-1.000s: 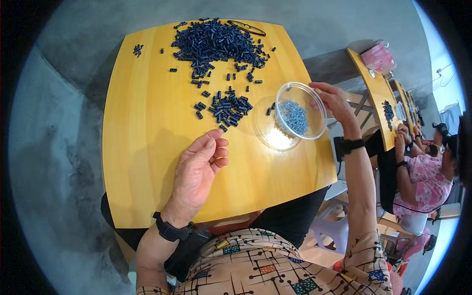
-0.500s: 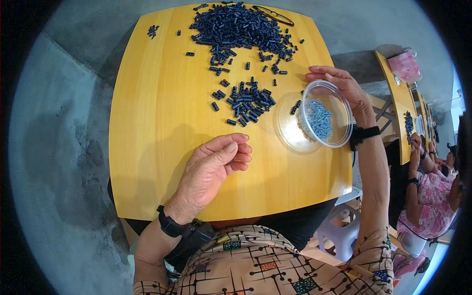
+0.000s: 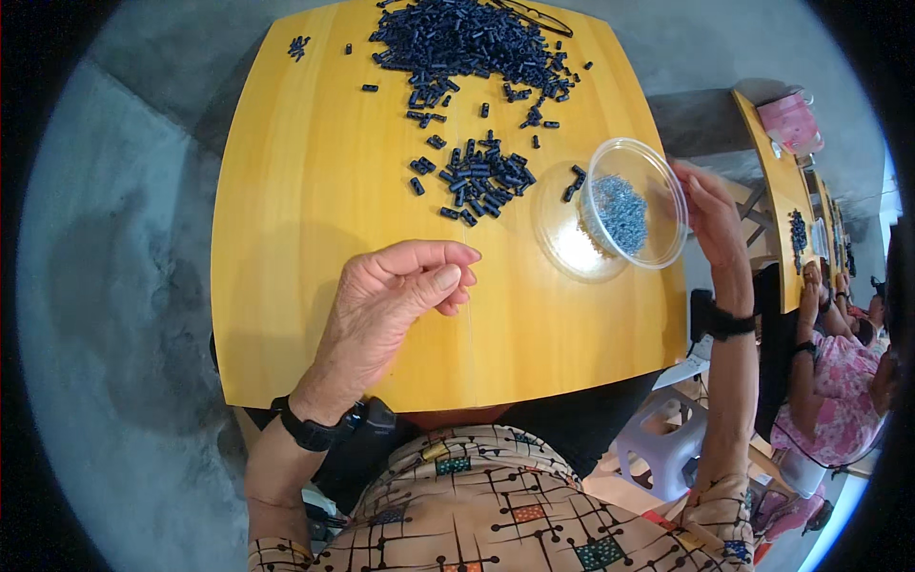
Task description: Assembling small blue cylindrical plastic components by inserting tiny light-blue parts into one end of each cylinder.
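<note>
My left hand (image 3: 400, 291) hovers above the near middle of the table, its fingers curled together and the thumb laid against them; whatever they hold, if anything, is hidden. My right hand (image 3: 710, 214) is at the right side of a clear round plastic tub (image 3: 679, 234), with fingers loosely bent close to its rim. Whether it touches the tub I cannot tell. Inside lie many small silvery metal pieces (image 3: 620, 217), too small to name. Beyond my left hand is a small pile of short dark blue cylindrical parts (image 3: 486, 178). A few similar parts (image 3: 575, 183) lie just left of the tub.
A large heap of the dark parts (image 3: 467, 43) covers the far middle of the yellow table (image 3: 295, 210). Dark-framed glasses (image 3: 538, 17) lie beside it. A tiny cluster (image 3: 299, 46) sits far left. At right are a purple stool (image 3: 662, 439) and people working at another table (image 3: 777, 181).
My right hand has moved from the tub's far side to the right, nearer to me. My left hand has shifted slightly left, its fingers more curled. The view has tilted a little.
</note>
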Demonstrator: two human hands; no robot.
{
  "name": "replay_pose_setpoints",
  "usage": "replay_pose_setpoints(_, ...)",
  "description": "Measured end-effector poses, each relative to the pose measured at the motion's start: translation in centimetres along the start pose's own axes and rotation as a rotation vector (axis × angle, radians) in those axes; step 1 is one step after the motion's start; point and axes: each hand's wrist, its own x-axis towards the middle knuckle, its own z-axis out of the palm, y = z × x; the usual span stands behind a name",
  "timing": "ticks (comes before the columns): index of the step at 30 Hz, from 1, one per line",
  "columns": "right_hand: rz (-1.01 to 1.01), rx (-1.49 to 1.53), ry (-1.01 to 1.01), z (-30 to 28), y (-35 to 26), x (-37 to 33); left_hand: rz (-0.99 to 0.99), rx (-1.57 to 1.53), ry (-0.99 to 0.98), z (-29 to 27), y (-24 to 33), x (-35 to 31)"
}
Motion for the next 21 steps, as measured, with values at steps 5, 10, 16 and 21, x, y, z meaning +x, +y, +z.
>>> replay_pose_setpoints(5, -0.075, -0.128, 0.228, 3.1, -0.1, -8.0, 0.324, 0.538, 0.073, -0.6, 0.8, 1.0)
replay_pose_setpoints(10, -0.237, -0.424, 0.234, 8.4, 0.9, -14.0, 0.703, 1.085, 0.081, 1.2, 0.6, 3.3)
replay_pose_setpoints(16, -0.401, -0.675, 0.251, 11.8, 2.6, -14.3, 0.695, 1.320, 0.107, 0.0, -0.3, 5.1)
replay_pose_setpoints(21, -0.713, -0.841, 0.075, 13.5, 3.8, -12.8, 0.626, 1.256, 0.207, -1.1, 0.1, 4.5)
